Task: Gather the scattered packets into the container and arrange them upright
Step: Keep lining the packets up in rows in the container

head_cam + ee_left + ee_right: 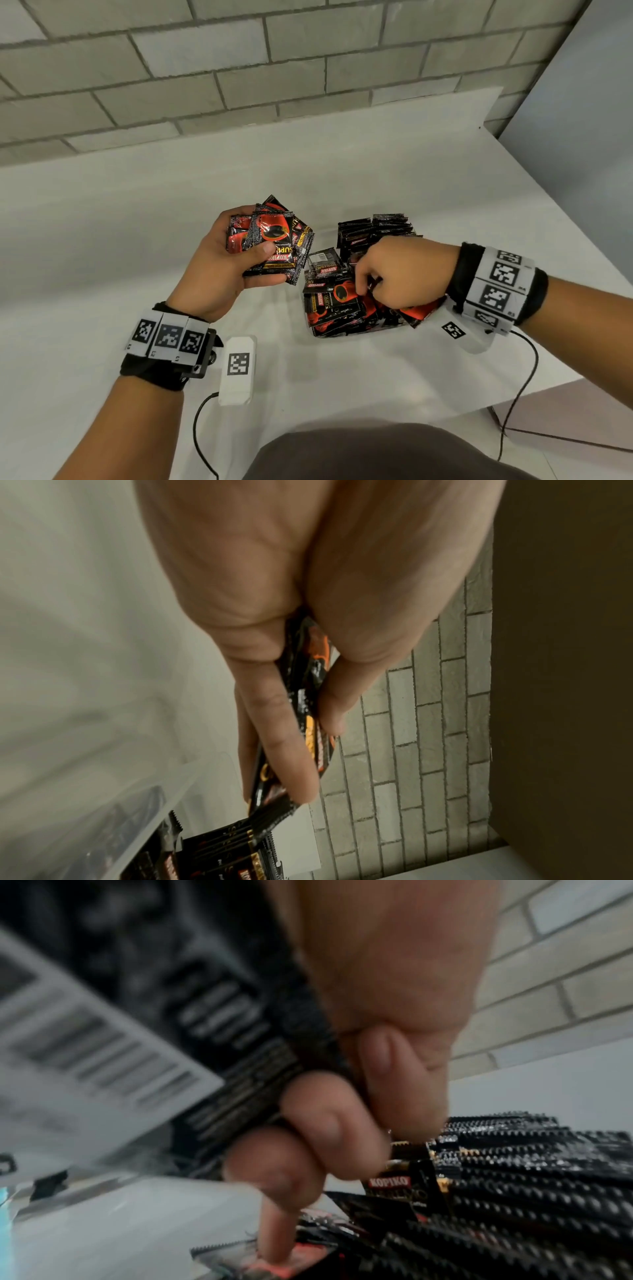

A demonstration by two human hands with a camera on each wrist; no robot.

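My left hand (212,267) is raised over the white table, left of the container, gripping a fanned bundle of black-and-red coffee packets (274,236). The left wrist view shows thumb and fingers (274,723) pinching that bundle (315,669) edge-on. My right hand (404,270) reaches into the clear plastic container (346,333), over loose packets (335,301) lying flat and tilted. Its fingers (325,1123) curl round a black packet with a barcode (240,1069), while the index finger (274,1231) presses down on a red packet (301,1259). A row of upright packets (380,226) fills the container's far side.
A grey brick wall (239,85) runs behind the white table (120,222). The table's right edge (548,205) drops off beside the container. Wrist-camera cables (520,394) hang off the front edge near my lap (376,452).
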